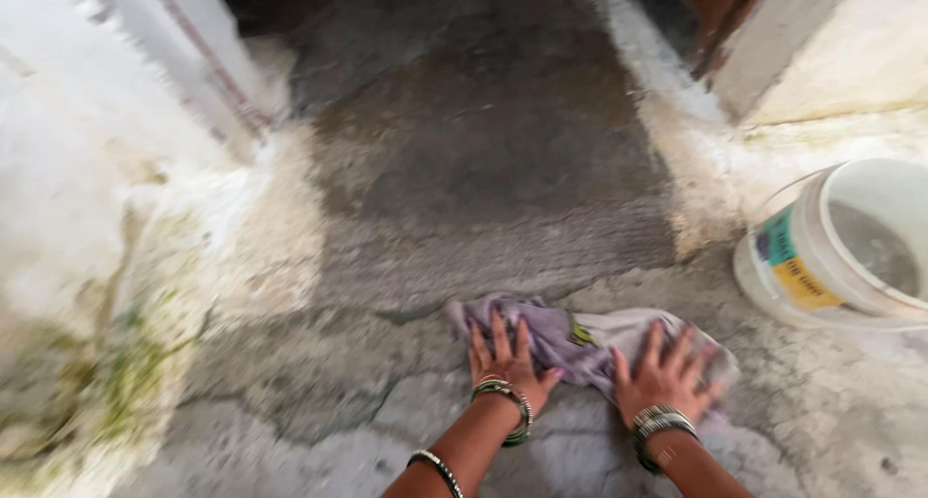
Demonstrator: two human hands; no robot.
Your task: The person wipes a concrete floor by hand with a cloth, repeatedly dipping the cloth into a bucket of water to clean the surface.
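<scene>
A crumpled pale purple and white cloth (580, 338) lies flat on the cracked concrete floor (464, 169) near the bottom of the view. My left hand (505, 355) presses down on the cloth's left part with fingers spread. My right hand (665, 374) presses on its right part, fingers also spread. Both wrists wear metal bangles. Neither hand grips the cloth; both palms rest flat on it.
A white plastic bucket (822, 266) holding water stands on the floor at the right. A whitewashed wall (77, 189) with green stains runs along the left. A doorway with a step lies ahead, its floor dark and damp.
</scene>
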